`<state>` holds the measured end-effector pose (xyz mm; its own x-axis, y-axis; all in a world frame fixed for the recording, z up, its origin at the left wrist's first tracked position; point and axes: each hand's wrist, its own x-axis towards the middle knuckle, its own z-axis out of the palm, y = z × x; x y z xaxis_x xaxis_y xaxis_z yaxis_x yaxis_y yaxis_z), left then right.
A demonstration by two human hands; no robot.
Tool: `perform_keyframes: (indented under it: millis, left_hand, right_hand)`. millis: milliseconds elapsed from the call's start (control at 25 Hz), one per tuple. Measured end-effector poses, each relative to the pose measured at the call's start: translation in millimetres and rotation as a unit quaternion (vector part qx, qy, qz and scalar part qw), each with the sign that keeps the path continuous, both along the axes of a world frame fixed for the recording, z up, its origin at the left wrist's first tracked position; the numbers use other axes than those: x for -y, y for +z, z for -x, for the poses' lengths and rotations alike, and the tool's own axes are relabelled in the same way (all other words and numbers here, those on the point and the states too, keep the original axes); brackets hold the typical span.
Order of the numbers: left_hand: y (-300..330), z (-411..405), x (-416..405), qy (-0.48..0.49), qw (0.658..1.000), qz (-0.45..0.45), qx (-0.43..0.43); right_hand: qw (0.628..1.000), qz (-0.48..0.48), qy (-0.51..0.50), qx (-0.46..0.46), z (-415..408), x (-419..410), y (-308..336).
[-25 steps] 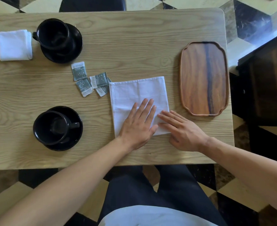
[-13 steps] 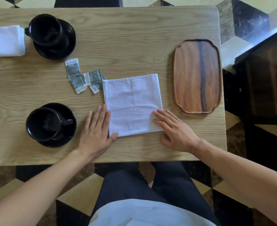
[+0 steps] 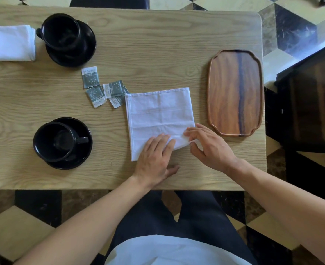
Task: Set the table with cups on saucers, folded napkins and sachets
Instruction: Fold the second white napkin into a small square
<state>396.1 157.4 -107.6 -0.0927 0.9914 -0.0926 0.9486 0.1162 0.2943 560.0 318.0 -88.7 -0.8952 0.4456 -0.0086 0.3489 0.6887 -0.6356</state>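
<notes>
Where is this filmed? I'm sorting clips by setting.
Likely a cafe or dining room: black cups on saucers, white cloth napkin, wooden serving tray on a wooden table, patterned marble floor.

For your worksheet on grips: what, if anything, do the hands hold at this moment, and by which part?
The right hand pinches the white napkin at its near right corner. The left hand holds nothing; its flat fingers press the napkin's near edge.

The worktop (image 3: 158, 44) is pale wood with wavy grain, and both cups (image 3: 60, 31) (image 3: 52, 140) and saucers (image 3: 89, 44) (image 3: 85, 129) are glossy black. The napkins (image 3: 158, 111) (image 3: 13, 43) are white, the sachets (image 3: 90, 77) grey-green with white edges and speckles. The tray (image 3: 224, 92) is reddish-brown with a dark stripe.
</notes>
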Motion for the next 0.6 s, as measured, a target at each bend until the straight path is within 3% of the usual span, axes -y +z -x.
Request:
perform_keyframes:
  millis: [120,360,480,600]
  left_hand:
    - [6,29,-2,0.027,0.999,-0.019,0.036]
    - [16,95,22,-0.02,0.999,0.017,0.031]
    - [13,113,32,-0.028,0.996,-0.008,0.088]
    - [12,117,35,0.063,0.984,-0.066,0.154]
  right_hand:
    - [0.999,0.025,-0.028,0.015,7,-4,8]
    - [0.998,0.041,-0.023,0.046,9,-12,8]
    - [0.996,0.063,-0.038,0.046,7,-14,3]
    - [0.992,0.084,-0.053,0.071,5,-20,2]
